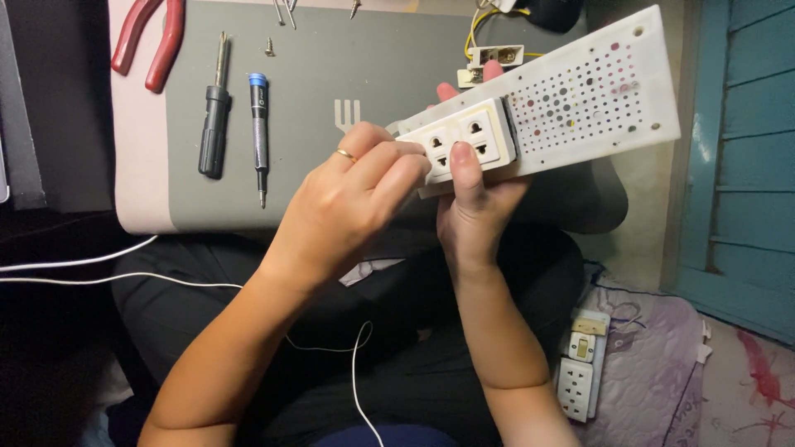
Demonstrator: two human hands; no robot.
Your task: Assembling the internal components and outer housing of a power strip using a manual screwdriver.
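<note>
Grey mat [331, 149] on table. White perforated board [592, 95] held over lap, tilted. Right hand [476, 211] clamped on board's lower edge, thumb on double socket block [464, 141]. Left hand [356, 199], ringed, fingers pinched on block's left end. Red pliers [149, 41], black screwdriver [214, 124], blue-capped screwdriver [259, 124] on mat, well apart from hands.

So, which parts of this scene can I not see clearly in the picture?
All in the head view:
- Left hand fingertips: hidden against the socket module, so the grip is unclear.
- Right hand fingers: behind the perforated white board; only the thumb and one tip show.
- Red pliers: jaws cut off by the top edge.
- Yellow wires: ends cut off at the top edge.
</note>
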